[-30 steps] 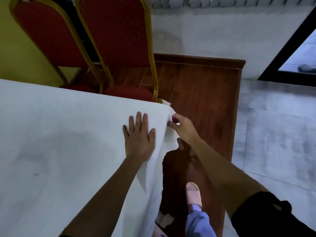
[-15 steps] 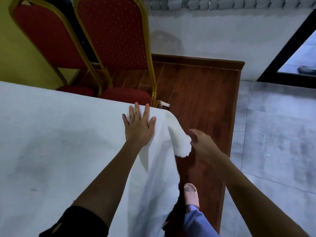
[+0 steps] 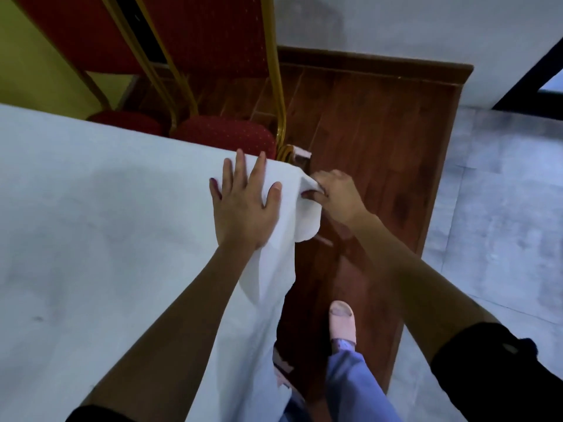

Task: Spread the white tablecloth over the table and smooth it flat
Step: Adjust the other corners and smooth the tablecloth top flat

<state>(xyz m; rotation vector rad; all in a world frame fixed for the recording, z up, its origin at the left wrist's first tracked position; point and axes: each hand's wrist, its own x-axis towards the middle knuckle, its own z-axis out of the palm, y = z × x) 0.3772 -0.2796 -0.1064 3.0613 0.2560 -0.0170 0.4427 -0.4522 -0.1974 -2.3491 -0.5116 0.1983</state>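
The white tablecloth [image 3: 100,233] covers the table across the left half of the view and hangs over its right edge. My left hand [image 3: 243,202] lies flat on the cloth, fingers spread, at the table's far right corner. Just beyond that corner my right hand [image 3: 336,196] pinches the cloth's hanging corner between thumb and fingers. Below the two hands the cloth drapes in loose folds down the table's side. The table itself is hidden under the cloth.
Two red chairs with gold frames [image 3: 213,50] stand tight against the table's far edge. A raised wooden platform [image 3: 380,141] carries the table; grey tiled floor [image 3: 502,208] lies to its right. My foot in a pink slipper [image 3: 342,324] stands beside the table.
My right hand, which had dropped away from the cloth half a second ago, has come back up to the corner and pinched the fabric. My left hand stays flat on the corner.
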